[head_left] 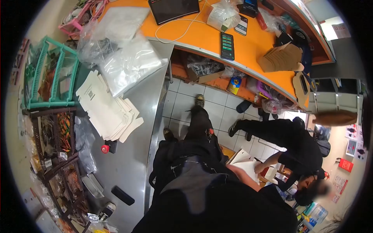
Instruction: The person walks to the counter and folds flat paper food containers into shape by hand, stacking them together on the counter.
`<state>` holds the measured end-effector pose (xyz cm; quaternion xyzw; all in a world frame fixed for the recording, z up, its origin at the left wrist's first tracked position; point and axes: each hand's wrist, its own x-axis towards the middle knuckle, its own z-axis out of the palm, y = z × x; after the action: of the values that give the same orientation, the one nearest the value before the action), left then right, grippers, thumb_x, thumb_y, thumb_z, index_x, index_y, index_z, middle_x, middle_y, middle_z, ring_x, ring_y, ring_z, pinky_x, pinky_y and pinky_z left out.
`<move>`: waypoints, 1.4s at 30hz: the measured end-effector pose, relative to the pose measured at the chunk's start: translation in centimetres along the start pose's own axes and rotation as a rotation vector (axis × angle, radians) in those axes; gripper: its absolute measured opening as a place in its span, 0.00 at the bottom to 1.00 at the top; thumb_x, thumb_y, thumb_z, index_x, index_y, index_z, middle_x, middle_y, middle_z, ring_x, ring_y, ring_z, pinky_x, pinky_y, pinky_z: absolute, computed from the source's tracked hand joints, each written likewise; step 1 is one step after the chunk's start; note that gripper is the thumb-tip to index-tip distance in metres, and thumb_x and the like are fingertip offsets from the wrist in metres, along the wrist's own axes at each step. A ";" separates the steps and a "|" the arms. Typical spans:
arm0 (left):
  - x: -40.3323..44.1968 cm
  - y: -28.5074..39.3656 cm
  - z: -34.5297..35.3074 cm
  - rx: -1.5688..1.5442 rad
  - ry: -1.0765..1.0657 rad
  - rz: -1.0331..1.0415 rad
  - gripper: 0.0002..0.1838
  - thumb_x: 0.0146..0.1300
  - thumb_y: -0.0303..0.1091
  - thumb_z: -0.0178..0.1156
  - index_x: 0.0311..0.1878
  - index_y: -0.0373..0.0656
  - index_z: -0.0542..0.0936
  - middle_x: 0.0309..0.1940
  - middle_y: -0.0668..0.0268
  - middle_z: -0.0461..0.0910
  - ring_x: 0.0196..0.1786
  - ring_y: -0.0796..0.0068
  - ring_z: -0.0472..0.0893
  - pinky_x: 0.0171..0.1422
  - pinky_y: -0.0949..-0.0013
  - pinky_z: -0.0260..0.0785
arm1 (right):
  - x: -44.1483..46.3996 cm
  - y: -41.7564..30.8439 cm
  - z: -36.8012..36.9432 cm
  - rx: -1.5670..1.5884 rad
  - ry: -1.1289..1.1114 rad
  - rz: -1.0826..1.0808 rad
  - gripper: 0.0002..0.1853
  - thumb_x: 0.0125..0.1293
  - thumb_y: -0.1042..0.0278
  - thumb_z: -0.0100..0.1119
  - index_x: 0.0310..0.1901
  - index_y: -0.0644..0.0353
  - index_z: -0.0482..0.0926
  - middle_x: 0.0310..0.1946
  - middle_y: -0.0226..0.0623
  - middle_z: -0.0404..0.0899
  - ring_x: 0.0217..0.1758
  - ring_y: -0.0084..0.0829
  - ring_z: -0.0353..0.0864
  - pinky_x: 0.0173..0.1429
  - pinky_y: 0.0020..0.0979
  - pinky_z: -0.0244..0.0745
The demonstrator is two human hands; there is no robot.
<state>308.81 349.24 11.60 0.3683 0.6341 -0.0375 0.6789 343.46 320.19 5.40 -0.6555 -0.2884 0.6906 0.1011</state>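
- A long orange-topped table [206,37] is running along the far side.
- A shiny grey metal table [134,165] is standing on the left.
- A co-worker in black clothing [297,145] is leaning over at the right.
- Clear flat plastic bags [126,64] are lying on the metal table.
- Off-white cardboard cut-outs [105,106] are lying stacked just beside them.
- A white creased card sheet [244,164] is resting right of the wearer's legs, the co-worker's hand [258,168] touching it.
- The right hand [234,169] is reaching beside this sheet, its grip not showing clearly enough to tell.
- The left hand is lying out of view, its grip untellable.
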 end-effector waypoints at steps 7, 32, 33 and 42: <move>2.8 6.4 6.3 0.005 0.105 -0.025 0.20 0.74 0.45 0.54 0.53 0.37 0.82 0.40 0.59 0.85 0.43 0.71 0.83 0.49 0.65 0.76 | 3.3 -3.9 -28.3 -0.093 1.028 -0.321 0.09 0.65 0.66 0.62 0.43 0.61 0.81 0.31 0.46 0.83 0.34 0.47 0.83 0.42 0.42 0.77; 11.0 38.9 17.9 0.238 0.145 0.507 0.17 0.77 0.39 0.54 0.54 0.34 0.81 0.43 0.62 0.86 0.44 0.73 0.84 0.53 0.70 0.74 | -10.2 4.7 -65.4 -0.574 1.472 0.586 0.44 0.71 0.32 0.46 0.73 0.65 0.61 0.69 0.59 0.67 0.70 0.54 0.71 0.71 0.48 0.69; 11.0 39.6 18.3 0.270 0.137 0.538 0.17 0.76 0.39 0.54 0.54 0.34 0.81 0.43 0.62 0.86 0.44 0.73 0.84 0.53 0.70 0.74 | -11.2 3.1 -65.5 -0.551 1.428 0.600 0.42 0.72 0.34 0.47 0.72 0.66 0.63 0.67 0.59 0.71 0.67 0.54 0.75 0.68 0.49 0.73; 12.3 41.2 18.6 0.412 0.065 0.583 0.16 0.75 0.37 0.55 0.53 0.33 0.81 0.40 0.61 0.86 0.42 0.74 0.83 0.51 0.69 0.74 | -11.0 4.4 -65.9 -0.817 1.238 0.656 0.31 0.76 0.46 0.46 0.64 0.70 0.67 0.50 0.52 0.82 0.45 0.48 0.88 0.46 0.42 0.86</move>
<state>348.01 374.08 17.92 0.6640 0.5026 0.0424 0.5519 409.39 328.43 14.09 -0.9552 -0.2028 0.0373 -0.2125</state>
